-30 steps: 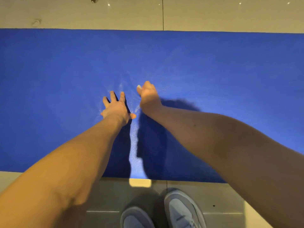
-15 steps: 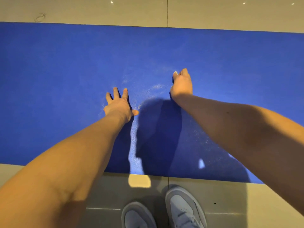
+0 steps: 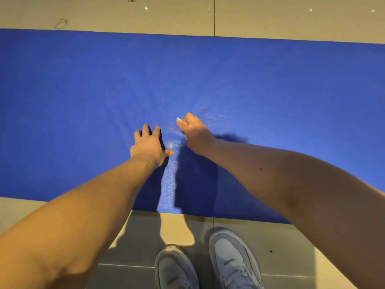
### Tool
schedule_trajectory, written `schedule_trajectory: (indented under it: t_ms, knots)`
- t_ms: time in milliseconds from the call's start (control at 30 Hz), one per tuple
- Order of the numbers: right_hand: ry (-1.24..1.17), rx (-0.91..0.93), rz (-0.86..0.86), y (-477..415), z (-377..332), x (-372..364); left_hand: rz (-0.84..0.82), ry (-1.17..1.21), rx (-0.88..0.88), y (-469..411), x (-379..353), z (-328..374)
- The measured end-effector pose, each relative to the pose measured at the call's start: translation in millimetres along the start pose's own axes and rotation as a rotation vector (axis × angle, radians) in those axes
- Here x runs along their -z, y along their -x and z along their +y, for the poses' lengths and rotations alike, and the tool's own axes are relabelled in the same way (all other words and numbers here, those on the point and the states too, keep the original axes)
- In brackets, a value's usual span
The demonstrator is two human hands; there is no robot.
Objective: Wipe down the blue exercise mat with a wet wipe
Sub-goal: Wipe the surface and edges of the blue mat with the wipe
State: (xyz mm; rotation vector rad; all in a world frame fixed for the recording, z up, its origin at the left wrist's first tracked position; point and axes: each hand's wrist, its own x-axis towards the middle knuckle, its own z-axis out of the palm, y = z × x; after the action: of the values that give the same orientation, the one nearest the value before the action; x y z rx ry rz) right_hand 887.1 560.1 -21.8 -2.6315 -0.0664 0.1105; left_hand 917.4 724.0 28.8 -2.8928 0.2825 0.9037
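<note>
Clenches the single wet wipe (image 3: 178,119) in the right grip (image 3: 195,134), pressed onto the one blue exercise mat (image 3: 83,97) at frame centre. Rests the left grip (image 3: 149,146) flat and released on the mat just beside, lower left. Runs the mat's long axis left to right across the tile floor (image 3: 291,17); probably reaches the right-hand stretch easiest with the right grip. Shows two sneakers (image 3: 177,270) at the bottom.
</note>
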Motion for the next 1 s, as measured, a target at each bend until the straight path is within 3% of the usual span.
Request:
schedule_trajectory:
  t_ms: [67,167,333,467,700,833,1000]
  knots:
    - [0.128,-0.006,0.032,2,23,14,-0.010,-0.016,0.006,7,-5,-1]
    - [0.238,-0.262,0.114,12,62,34,-0.011,-0.014,0.015,15,-12,-4]
    - [0.214,-0.438,0.199,18,51,33,-0.031,-0.021,0.034,29,-21,-7]
    - [0.084,-0.403,0.157,18,4,13,-0.045,0.005,0.027,33,-22,-6]
    - [0.041,0.006,-0.043,39,-51,-22,-0.066,0.006,0.007,32,-22,-8]
    - [-0.020,-0.054,0.088,41,-19,-21,-0.074,-0.015,0.017,36,-21,-8]
    - [0.056,-0.340,0.141,35,21,9,-0.064,-0.008,-0.018,42,-19,-18]
